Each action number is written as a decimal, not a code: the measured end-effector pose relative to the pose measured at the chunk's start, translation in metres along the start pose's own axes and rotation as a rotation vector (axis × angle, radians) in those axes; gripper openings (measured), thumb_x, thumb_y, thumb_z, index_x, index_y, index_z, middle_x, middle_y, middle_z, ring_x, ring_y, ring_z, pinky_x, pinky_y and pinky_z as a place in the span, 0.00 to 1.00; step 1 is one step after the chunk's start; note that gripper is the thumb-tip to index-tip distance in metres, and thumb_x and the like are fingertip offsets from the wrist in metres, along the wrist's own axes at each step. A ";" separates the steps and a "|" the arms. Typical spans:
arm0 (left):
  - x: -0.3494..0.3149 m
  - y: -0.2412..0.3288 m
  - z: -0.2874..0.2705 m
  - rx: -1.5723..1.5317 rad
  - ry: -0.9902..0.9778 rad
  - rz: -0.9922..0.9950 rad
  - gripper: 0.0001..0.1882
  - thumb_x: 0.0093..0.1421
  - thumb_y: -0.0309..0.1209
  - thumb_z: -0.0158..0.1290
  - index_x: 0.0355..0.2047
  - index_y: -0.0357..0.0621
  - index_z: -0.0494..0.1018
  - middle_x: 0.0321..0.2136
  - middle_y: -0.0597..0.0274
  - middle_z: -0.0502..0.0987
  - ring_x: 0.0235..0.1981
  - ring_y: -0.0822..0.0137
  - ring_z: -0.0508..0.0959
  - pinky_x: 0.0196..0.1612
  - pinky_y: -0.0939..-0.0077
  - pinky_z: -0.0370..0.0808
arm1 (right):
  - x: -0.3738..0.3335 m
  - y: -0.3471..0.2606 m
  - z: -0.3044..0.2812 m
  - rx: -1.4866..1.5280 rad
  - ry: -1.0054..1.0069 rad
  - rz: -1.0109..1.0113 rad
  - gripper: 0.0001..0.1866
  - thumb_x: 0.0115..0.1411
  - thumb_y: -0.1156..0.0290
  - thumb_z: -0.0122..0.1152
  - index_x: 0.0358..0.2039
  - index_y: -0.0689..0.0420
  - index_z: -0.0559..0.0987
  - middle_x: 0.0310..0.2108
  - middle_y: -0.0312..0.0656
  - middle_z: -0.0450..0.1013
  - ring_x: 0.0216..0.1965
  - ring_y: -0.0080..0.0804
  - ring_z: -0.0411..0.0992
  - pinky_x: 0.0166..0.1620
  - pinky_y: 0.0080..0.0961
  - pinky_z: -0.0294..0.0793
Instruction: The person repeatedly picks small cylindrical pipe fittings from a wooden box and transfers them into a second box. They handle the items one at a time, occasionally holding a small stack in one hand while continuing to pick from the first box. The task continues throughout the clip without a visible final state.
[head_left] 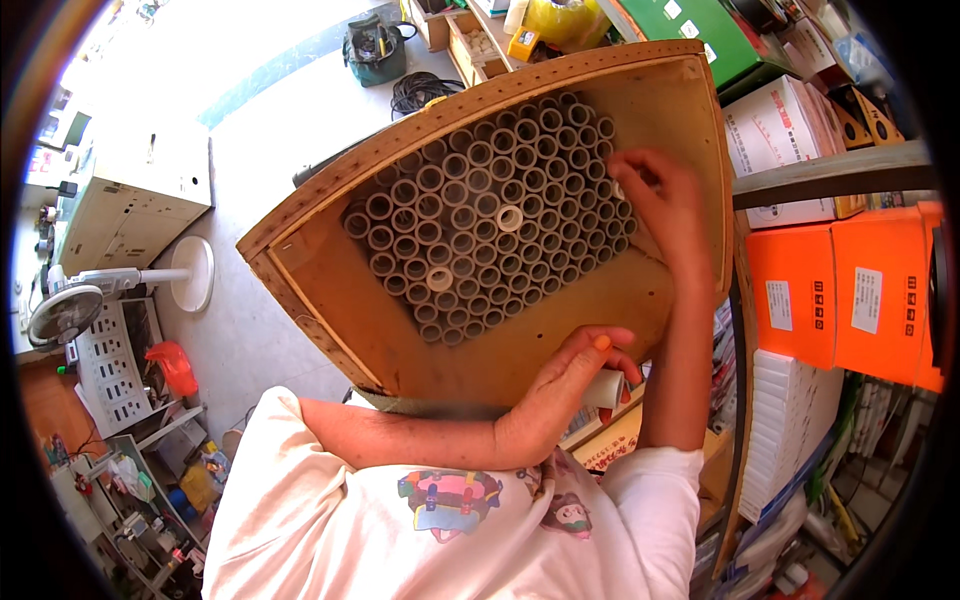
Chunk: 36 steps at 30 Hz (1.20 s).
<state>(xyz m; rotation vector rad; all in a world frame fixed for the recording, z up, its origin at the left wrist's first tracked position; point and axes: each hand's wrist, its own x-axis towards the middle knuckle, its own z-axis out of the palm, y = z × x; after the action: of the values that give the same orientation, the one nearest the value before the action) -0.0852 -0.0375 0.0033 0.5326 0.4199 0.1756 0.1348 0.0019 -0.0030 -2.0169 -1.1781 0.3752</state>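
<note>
A wooden box (345, 352) lies tilted in front of me, its open side toward me. Inside stands a tight bundle of short grey-white plastic pipe pieces (481, 154), their round open ends facing up. Two of them look brighter than the others. My left hand (573, 378) is at the box's near edge, its fingers closed round a white pipe piece (603, 389). Over the right edge of the bundle is my right hand (660, 195), its fingers bent and closed by the outermost pipes. What its fingertips hold is hidden.
Orange boxes (835, 290) and white cartons (775, 130) fill a shelf on the right, behind a metal bar (835, 178). A white fan (70, 312) stands on the left floor. A dark green tool bag (376, 52) and coiled black cable (424, 93) lie beyond the box.
</note>
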 end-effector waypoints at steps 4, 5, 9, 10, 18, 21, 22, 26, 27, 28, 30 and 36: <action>0.000 -0.002 -0.001 -0.098 0.038 -0.007 0.23 0.69 0.46 0.32 0.53 0.42 0.61 0.39 0.57 0.72 0.38 0.69 0.71 0.37 0.75 0.69 | -0.063 -0.043 -0.037 0.138 -0.251 0.051 0.08 0.49 0.71 0.67 0.30 0.59 0.80 0.25 0.36 0.74 0.25 0.20 0.69 0.31 0.18 0.69; 0.000 -0.002 0.000 -0.111 0.040 -0.014 0.23 0.69 0.46 0.32 0.53 0.41 0.60 0.40 0.58 0.71 0.39 0.69 0.71 0.37 0.75 0.69 | -0.078 -0.047 -0.048 0.127 -0.323 -0.003 0.09 0.48 0.71 0.68 0.30 0.59 0.80 0.27 0.37 0.74 0.26 0.20 0.69 0.31 0.18 0.69; 0.001 -0.002 0.001 -0.108 0.097 -0.006 0.26 0.69 0.46 0.31 0.55 0.37 0.58 0.44 0.57 0.70 0.43 0.68 0.71 0.47 0.70 0.69 | -0.118 -0.055 -0.058 0.266 -0.429 -0.035 0.16 0.43 0.70 0.71 0.34 0.58 0.79 0.32 0.37 0.74 0.30 0.24 0.71 0.33 0.20 0.71; 0.002 -0.005 0.001 -0.120 0.098 0.006 0.27 0.69 0.46 0.31 0.56 0.36 0.58 0.45 0.57 0.69 0.44 0.68 0.71 0.49 0.69 0.68 | -0.122 -0.057 -0.058 0.214 -0.410 -0.082 0.18 0.42 0.70 0.72 0.35 0.57 0.79 0.33 0.38 0.74 0.31 0.25 0.71 0.34 0.21 0.71; 0.004 -0.006 0.000 -0.227 0.074 0.012 0.27 0.69 0.48 0.30 0.55 0.38 0.58 0.42 0.56 0.70 0.43 0.66 0.71 0.48 0.70 0.68 | -0.134 -0.056 -0.053 0.098 -0.262 -0.118 0.20 0.39 0.74 0.71 0.37 0.56 0.79 0.34 0.39 0.75 0.34 0.31 0.73 0.37 0.23 0.72; 0.004 -0.004 -0.004 -0.226 -0.025 -0.020 0.27 0.69 0.50 0.28 0.53 0.40 0.59 0.40 0.57 0.70 0.39 0.67 0.71 0.41 0.73 0.69 | -0.117 -0.055 -0.052 0.105 -0.047 -0.068 0.19 0.42 0.75 0.69 0.38 0.56 0.79 0.33 0.38 0.75 0.33 0.28 0.73 0.37 0.23 0.73; 0.005 -0.005 -0.004 -0.198 -0.028 -0.034 0.27 0.69 0.50 0.28 0.53 0.41 0.59 0.40 0.57 0.71 0.38 0.67 0.71 0.38 0.73 0.69 | -0.106 -0.054 -0.048 0.120 0.018 -0.015 0.19 0.43 0.75 0.69 0.39 0.56 0.79 0.33 0.38 0.76 0.33 0.27 0.73 0.37 0.23 0.73; 0.002 -0.003 -0.003 -0.127 -0.017 -0.069 0.27 0.69 0.51 0.27 0.53 0.42 0.59 0.39 0.57 0.71 0.34 0.68 0.71 0.35 0.75 0.69 | -0.045 -0.045 -0.021 0.120 0.181 0.095 0.19 0.48 0.71 0.68 0.43 0.57 0.78 0.34 0.39 0.76 0.33 0.25 0.74 0.37 0.22 0.73; 0.002 -0.002 -0.002 -0.119 -0.024 -0.081 0.27 0.69 0.51 0.27 0.53 0.42 0.59 0.39 0.57 0.71 0.34 0.68 0.72 0.34 0.75 0.69 | -0.030 -0.037 -0.017 0.087 0.204 0.070 0.20 0.48 0.70 0.68 0.43 0.57 0.77 0.34 0.40 0.76 0.33 0.26 0.74 0.37 0.23 0.73; 0.003 -0.002 -0.003 -0.111 -0.024 -0.084 0.27 0.69 0.50 0.27 0.53 0.42 0.59 0.39 0.57 0.71 0.33 0.68 0.72 0.34 0.76 0.69 | -0.014 -0.025 -0.008 0.060 0.220 0.036 0.21 0.48 0.68 0.68 0.43 0.57 0.77 0.35 0.40 0.77 0.33 0.27 0.74 0.36 0.23 0.73; 0.003 -0.002 -0.003 -0.102 -0.034 -0.088 0.26 0.69 0.50 0.26 0.53 0.42 0.59 0.38 0.57 0.71 0.32 0.68 0.72 0.34 0.76 0.69 | 0.014 -0.005 0.008 0.026 0.243 0.005 0.22 0.49 0.65 0.68 0.44 0.56 0.77 0.35 0.41 0.77 0.33 0.28 0.75 0.37 0.24 0.73; 0.003 -0.003 -0.004 -0.079 -0.048 -0.078 0.25 0.69 0.49 0.28 0.52 0.42 0.60 0.37 0.58 0.72 0.31 0.69 0.71 0.33 0.77 0.68 | 0.065 0.020 0.054 -0.160 0.266 0.052 0.21 0.50 0.56 0.64 0.45 0.48 0.77 0.38 0.40 0.77 0.36 0.36 0.76 0.39 0.34 0.74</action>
<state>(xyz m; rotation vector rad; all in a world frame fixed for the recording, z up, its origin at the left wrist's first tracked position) -0.0843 -0.0375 -0.0018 0.4411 0.3851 0.1038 0.1506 0.0750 -0.0462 -2.1595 -1.0174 0.0347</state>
